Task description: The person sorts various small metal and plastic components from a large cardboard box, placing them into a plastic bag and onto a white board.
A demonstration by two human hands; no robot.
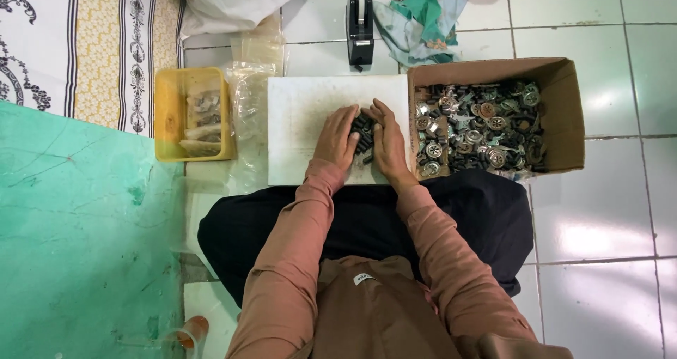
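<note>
Both hands rest on a white board (pixel 300 116) on the floor in front of my crossed legs. My left hand (pixel 337 137) and my right hand (pixel 386 139) lie side by side, palms down, cupped around a small pile of black parts (pixel 363 128) that shows between them. The fingers of both hands touch the pile from either side. Whether any part is pinched in the fingers is hidden.
A cardboard box (pixel 564 112) of small metal and black parts stands right of the board. Left of it are clear plastic bags (pixel 248 84) and a yellow tray (pixel 169 112) with filled bags. A black tape dispenser (pixel 360 24) and cloth rags (pixel 423 20) lie behind.
</note>
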